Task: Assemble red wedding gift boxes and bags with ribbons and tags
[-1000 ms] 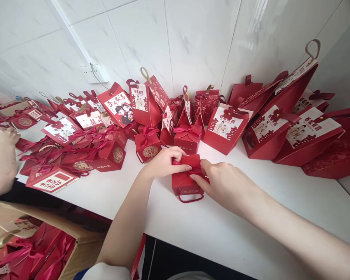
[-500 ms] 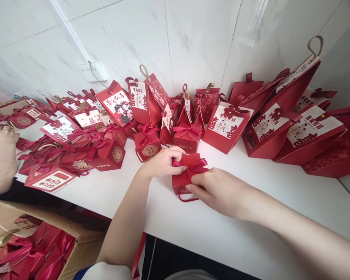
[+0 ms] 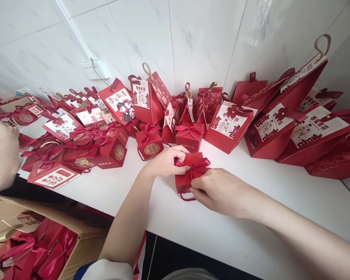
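Note:
A small red gift box stands on the white table in front of me, a cord handle hanging at its near side. Across its top runs a dark pink ribbon bow. My left hand is closed on the far left of the box, thumb pressing the ribbon by the knot. With curled fingers, my right hand grips the ribbon at the box's near right; its fingertips are partly hidden. Just behind stand two similar ribboned boxes, a left one and a right one.
Several red boxes with ribbons crowd the table's left. Taller red gift bags line the tiled wall. A cardboard carton full of red boxes stands at lower left. Another person's hands work at the far left.
Everything has shifted slightly in view. My hands stay on the same box, and the ribbon bow looks more gathered at its knot. The other person's hands now hold something red.

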`<state>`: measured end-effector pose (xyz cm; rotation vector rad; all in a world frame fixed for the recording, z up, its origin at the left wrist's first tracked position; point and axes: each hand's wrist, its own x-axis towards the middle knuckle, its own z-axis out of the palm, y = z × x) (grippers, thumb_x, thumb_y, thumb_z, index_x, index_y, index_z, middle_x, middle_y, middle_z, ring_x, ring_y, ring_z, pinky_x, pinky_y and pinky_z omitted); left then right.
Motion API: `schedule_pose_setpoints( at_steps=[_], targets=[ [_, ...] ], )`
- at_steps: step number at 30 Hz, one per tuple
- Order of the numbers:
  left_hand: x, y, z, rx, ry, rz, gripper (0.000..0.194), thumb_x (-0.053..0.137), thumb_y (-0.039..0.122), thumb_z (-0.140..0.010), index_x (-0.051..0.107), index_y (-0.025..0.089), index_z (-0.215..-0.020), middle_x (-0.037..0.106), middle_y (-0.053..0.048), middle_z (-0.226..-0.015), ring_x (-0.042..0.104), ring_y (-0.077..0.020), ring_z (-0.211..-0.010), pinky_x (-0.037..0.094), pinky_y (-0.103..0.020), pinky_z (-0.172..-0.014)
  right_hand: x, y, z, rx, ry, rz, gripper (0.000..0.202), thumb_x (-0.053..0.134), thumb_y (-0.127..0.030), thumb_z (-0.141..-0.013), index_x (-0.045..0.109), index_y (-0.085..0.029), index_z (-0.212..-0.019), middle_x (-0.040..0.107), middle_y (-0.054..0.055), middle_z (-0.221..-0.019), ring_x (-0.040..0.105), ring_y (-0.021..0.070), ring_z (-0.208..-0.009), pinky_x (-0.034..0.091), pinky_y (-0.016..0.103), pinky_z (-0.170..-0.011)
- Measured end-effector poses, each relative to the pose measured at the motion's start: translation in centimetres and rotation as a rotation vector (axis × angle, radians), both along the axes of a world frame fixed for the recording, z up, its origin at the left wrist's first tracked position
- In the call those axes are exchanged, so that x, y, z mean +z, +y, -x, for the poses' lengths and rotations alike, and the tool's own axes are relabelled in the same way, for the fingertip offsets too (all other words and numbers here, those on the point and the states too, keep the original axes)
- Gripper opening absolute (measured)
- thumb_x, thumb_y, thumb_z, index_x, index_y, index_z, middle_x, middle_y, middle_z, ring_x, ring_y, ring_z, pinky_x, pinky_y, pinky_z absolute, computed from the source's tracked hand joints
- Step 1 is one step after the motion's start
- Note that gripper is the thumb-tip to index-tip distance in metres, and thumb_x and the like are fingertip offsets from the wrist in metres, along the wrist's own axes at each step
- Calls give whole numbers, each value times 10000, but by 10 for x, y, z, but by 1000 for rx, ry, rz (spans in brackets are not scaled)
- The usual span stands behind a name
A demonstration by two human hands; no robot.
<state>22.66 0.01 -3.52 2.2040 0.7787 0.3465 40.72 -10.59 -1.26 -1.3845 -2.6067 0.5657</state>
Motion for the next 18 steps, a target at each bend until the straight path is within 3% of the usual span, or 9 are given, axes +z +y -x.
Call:
schedule_pose_setpoints(
  at_steps=[9,18],
  targets=[
    [-2,-1,-1,18,-16,0,360,658,276,-693,345,173,-547,611,-51,-1091,587,-203,-893,425,-342,-785,1,0,-6,63,2,0,276,473,-105,-841,550,-175,-585,492,-18,-534,296,104,-483,235,255,-523],
    [-5,3,0,-15,-50,-58,362,631,236,-737,316,180,-569,622,-38,-990,586,-180,-864,428,-319,-776,5,-2,-10,167,51,95,269,492,-81,-761,432,-174,-516,342,-58,-465,194,94,-461,234,254,-515]
  ],
)
